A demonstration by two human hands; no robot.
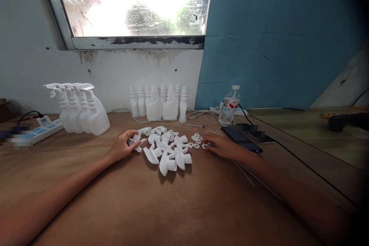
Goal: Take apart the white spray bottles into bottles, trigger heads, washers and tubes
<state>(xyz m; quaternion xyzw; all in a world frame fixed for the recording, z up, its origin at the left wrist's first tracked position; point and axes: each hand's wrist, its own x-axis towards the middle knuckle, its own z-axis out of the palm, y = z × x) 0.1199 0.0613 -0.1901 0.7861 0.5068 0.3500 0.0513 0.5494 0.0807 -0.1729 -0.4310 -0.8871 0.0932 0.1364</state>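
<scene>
A heap of white spray-trigger heads (167, 150) lies mid-table. My left hand (122, 148) rests at the heap's left edge, fingers curled round one white trigger head (135, 143). My right hand (220, 145) lies right of the heap, its fingertips pinching a small white ring washer (205, 145). More white washers (196, 138) sit loose just left of that hand. Thin white tubes (245, 171) lie on the table under my right forearm.
Several finished spray bottles (80, 109) stand back left, several open white bottles (158, 103) against the wall. A water bottle (228, 105), a dark phone (241, 139), a power strip (46, 127) and cables sit around. The wooden table (178, 207) meets a second table at right.
</scene>
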